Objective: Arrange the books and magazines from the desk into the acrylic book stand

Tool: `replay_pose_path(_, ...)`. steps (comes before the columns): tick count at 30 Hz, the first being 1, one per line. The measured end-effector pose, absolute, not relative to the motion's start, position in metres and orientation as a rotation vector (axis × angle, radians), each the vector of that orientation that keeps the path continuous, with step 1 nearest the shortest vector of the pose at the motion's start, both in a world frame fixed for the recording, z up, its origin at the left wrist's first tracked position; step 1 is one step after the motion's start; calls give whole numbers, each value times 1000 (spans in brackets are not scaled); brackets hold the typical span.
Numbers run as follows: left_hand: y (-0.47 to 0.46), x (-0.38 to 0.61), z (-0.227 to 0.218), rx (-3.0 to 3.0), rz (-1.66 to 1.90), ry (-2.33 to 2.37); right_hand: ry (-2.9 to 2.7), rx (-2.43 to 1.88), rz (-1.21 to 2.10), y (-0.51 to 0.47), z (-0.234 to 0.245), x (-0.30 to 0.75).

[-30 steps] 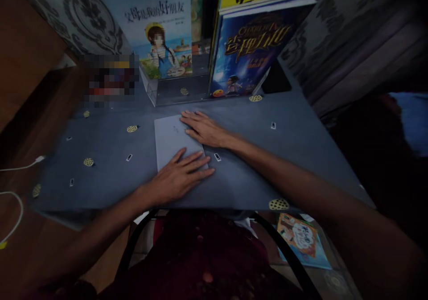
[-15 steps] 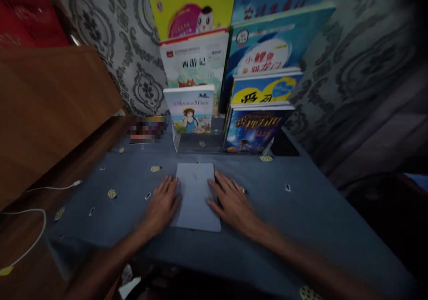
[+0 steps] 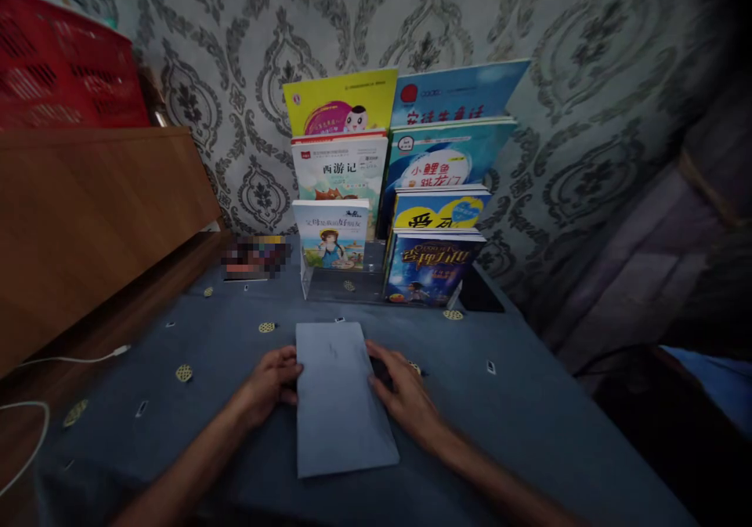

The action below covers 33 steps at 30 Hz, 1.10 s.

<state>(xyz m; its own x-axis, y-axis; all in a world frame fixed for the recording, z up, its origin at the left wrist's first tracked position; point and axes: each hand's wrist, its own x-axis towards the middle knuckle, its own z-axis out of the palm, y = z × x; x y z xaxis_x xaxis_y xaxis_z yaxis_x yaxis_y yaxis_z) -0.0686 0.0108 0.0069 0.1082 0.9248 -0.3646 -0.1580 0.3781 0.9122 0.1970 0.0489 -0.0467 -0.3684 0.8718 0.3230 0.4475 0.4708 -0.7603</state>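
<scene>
Where grey booklet (image 3: 341,398) is | blue tablecloth (image 3: 529,417) | patterned wallpaper (image 3: 587,81) behind

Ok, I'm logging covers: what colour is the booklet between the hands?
Plain pale grey-blue; the booklet shows best in the head view.

Picture books (image 3: 405,198) stand upright at the tabletop's (image 3: 529,402) far edge; a white cable (image 3: 70,359) lies beside its left edge.

Seven books (image 3: 341,175) stand upright. One grey booklet (image 3: 341,402). Two hands: one left hand (image 3: 267,386), one right hand (image 3: 405,398). One red crate (image 3: 64,81).
</scene>
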Motion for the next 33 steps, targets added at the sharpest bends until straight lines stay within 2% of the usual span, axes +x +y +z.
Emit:
replay_pose_path(4,13,-65,36,892,1009,1086,-1679,-1120,1208,64,-25,192)
replay_pose_path(6,17,-63,54,977,1071,1063,-1601,-1025,1319,68,-4,187)
replay_pose_path(9,24,-62,69,1128,1231,1051,-1642,-872,1096,65,24,180)
replay_pose_path(12,29,-60,63,1229,1280,1095,-1740,-870,870,57,32,174)
replay_pose_path(17,30,-59,46,1312,1193,1167,-1799,-913,861,53,12,170)
replay_pose_path(21,43,-59,58,1453,1199,1191,-1818,-861,810,67,14,169)
replay_pose_path(25,81,-60,93,1691,1377,1186,-1801,-811,614,103,48,164)
replay_pose_path(29,134,-62,129,1779,1698,1072,-1782,-756,332,147,98,156)
replay_pose_path(33,175,-63,140,1737,1868,953,-1764,-734,219,176,119,149)
